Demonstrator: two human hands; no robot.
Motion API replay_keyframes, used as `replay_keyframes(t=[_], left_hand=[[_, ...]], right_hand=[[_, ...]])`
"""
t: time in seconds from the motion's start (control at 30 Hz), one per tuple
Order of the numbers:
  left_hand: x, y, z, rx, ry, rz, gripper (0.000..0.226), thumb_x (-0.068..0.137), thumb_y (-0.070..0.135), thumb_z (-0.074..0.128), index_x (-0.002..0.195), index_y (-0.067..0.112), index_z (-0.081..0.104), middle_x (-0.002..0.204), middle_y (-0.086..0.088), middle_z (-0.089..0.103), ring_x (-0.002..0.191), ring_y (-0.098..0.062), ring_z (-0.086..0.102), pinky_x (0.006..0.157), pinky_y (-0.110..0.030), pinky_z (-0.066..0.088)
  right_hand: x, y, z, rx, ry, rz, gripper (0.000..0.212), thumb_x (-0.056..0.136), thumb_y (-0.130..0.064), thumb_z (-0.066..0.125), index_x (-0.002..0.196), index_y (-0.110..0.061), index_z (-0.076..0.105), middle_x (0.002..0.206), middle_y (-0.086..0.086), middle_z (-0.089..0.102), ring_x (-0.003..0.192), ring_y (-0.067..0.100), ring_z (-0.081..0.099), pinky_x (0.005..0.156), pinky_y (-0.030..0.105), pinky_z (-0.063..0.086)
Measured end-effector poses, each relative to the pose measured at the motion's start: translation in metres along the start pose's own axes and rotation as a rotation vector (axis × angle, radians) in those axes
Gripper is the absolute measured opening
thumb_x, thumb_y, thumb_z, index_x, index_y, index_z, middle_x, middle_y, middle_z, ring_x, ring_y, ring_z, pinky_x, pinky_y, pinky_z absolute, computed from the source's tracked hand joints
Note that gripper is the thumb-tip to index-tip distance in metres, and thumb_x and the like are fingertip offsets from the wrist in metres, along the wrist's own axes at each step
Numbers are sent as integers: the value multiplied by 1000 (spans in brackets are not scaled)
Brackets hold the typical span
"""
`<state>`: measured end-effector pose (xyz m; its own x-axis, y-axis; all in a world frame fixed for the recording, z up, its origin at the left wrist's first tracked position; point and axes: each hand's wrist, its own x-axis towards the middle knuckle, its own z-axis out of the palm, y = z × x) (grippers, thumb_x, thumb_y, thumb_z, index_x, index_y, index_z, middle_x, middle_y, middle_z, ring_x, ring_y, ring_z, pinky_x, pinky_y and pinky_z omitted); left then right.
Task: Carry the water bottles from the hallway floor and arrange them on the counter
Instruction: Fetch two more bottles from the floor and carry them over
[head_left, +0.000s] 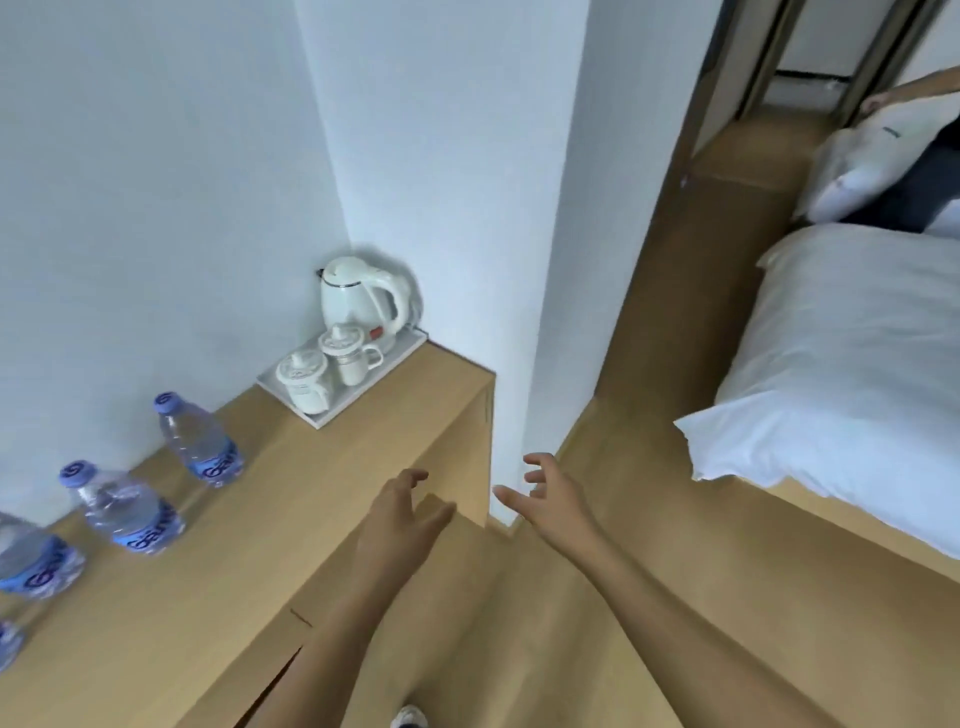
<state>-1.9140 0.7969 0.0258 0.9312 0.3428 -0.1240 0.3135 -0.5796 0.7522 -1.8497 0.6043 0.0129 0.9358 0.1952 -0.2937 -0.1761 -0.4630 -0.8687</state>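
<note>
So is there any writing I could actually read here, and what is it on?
"Gan...": blue label of the far water bottle; the rest curves out of sight.
"Gan...": label of the middle bottle, partly blurred.
"Gan...": label of the near bottle, cut off by the frame edge.
Bottle caps: a logo mark, no readable letters.
Pillow: small blue mark, unreadable.

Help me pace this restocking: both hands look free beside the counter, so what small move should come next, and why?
Probably turn back toward the hallway for more bottles. The left hand and right hand are open and hold nothing, and the water bottles in view already stand on the counter. No bottle on the floor shows here.
</note>
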Motion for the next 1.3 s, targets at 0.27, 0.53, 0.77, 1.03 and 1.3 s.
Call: replay_keyframes(t=[0.27, 0.53, 0.77, 1.03, 1.3], left_hand=[[67, 116, 130, -4, -291, 162, 50, 85, 35, 71, 129, 21, 52, 134, 4, 53, 121, -17, 51, 99, -31, 43], [189, 234, 255, -33, -466, 227, 47, 87, 36, 67, 130, 23, 52, 134, 6, 54, 120, -16, 53, 93, -27, 42], [300, 335, 320, -56, -444, 261, 46, 90, 34, 65, 131, 19, 51, 137, 2, 53, 126, -19, 51, 99, -29, 41], [398, 425, 404, -25, -418, 256, 47, 91, 39, 64, 131, 19, 50, 137, 2, 53, 125, -17, 51, 91, -22, 39], [502, 549, 503, -31, -373, 176, 48, 93, 38, 60, 135, 19, 49, 137, 0, 53, 124, -17, 51, 96, -26, 39]], right_hand=[[20, 57, -153, 140, 370, 104, 65, 85, -45, 73, 139, -25, 44, 122, -3, 55, 110, 13, 57, 88, 31, 53], [125, 88, -293, 206, 550, 209, 57, 85, -41, 74, 133, -23, 48, 118, 0, 57, 106, 14, 60, 78, 23, 49], [232, 86, -395, 164, 539, 229, 50, 87, -41, 72, 129, -26, 50, 112, -4, 58, 92, 4, 59, 59, 11, 44], [349, 109, -498, 108, 463, 232, 53, 89, -43, 68, 133, -25, 46, 114, -6, 58, 87, 1, 54, 55, 6, 40], [487, 124, -648, 61, 407, 187, 52, 88, -43, 68, 132, -22, 49, 108, -8, 61, 94, 6, 56, 66, 6, 36]])
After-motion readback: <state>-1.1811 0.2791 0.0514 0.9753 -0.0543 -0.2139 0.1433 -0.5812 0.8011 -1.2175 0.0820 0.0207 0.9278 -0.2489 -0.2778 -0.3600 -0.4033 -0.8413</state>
